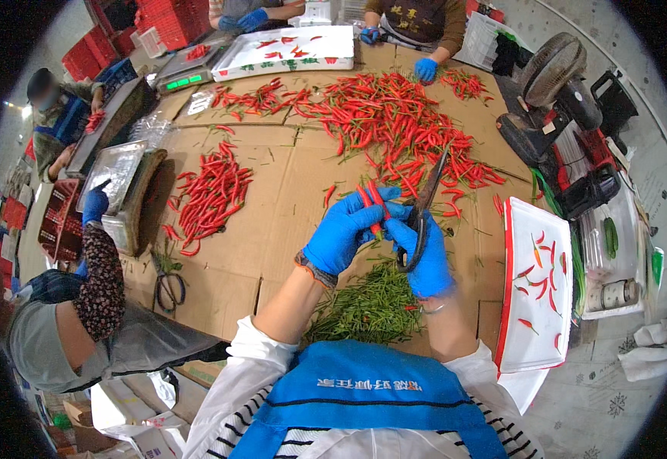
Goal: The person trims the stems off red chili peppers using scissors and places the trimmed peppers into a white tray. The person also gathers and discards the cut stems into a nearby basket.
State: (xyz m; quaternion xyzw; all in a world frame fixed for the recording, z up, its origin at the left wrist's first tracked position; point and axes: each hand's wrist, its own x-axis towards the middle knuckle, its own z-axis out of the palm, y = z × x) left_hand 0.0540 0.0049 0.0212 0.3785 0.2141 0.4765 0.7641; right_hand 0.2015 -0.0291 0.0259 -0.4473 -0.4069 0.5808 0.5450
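Note:
My blue-gloved left hand [337, 233] is closed round a few red chillies [374, 203], held upright over the cardboard with their green ends low. Just to its right, my blue-gloved right hand [424, 260] grips black-handled scissors [433, 172], blades pointing up and away, its fingers near the chillies' lower ends. Beyond my hands spreads a large pile of red chillies [364, 111]; a smaller pile [207, 199] lies to the left. Cut green stems [356, 302] are heaped below my hands. A red-rimmed white tray [535, 291] with scattered chillies is at the right.
Co-workers [418, 19] [50, 107] [89, 321] work around the cardboard-covered table [287, 183]. A white foam tray [257, 65] and scale [184, 80] stand at the far side, another pair of scissors [169, 291] lies left, and a fan [548, 69] stands at the right.

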